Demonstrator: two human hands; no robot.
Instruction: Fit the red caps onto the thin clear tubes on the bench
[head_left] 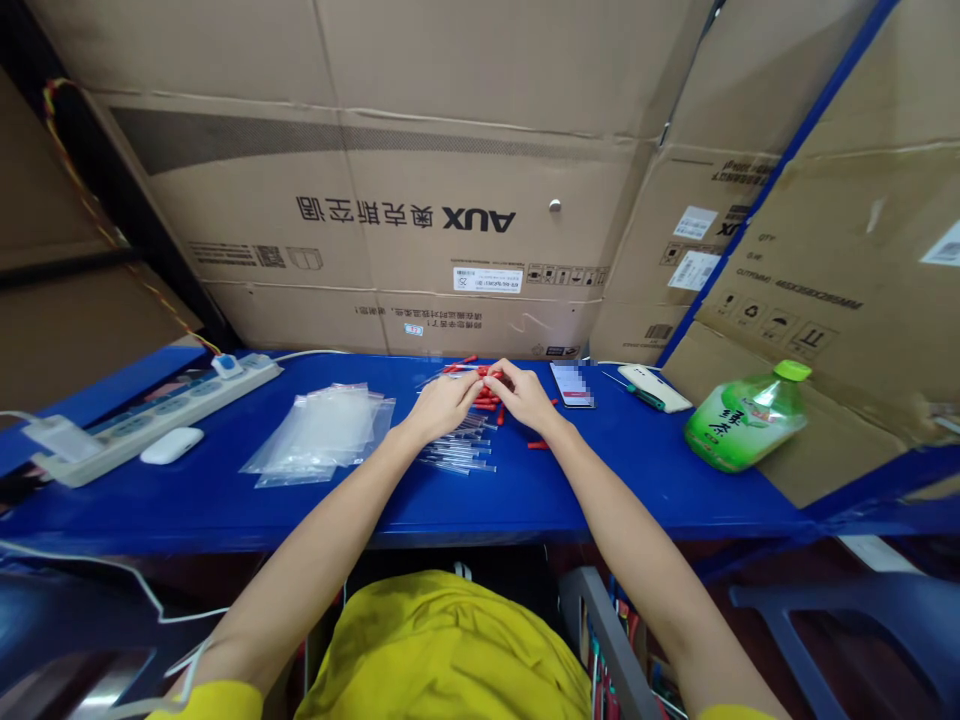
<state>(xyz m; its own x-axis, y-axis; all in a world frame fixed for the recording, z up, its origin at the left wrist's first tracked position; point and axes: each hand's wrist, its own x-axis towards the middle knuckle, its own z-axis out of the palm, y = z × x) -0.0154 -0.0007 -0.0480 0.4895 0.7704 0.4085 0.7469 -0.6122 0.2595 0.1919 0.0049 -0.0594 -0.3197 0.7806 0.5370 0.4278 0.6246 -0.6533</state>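
Note:
My left hand and my right hand meet above the middle of the blue table, fingers closed and fingertips together. Between them shows a small red handle-like piece, partly hidden by the fingers. Several similar red pieces lie heaped right under and behind my hands, and a single red one rests below my right wrist. Beside my left hand, thin clear and metallic rods are spread in a loose pile, some covered by that hand.
Clear plastic bags are stacked at left, near a white earbud case and power strip. At right are a phone, a green-handled screwdriver on a white object, and a green bottle. Cardboard walls the back.

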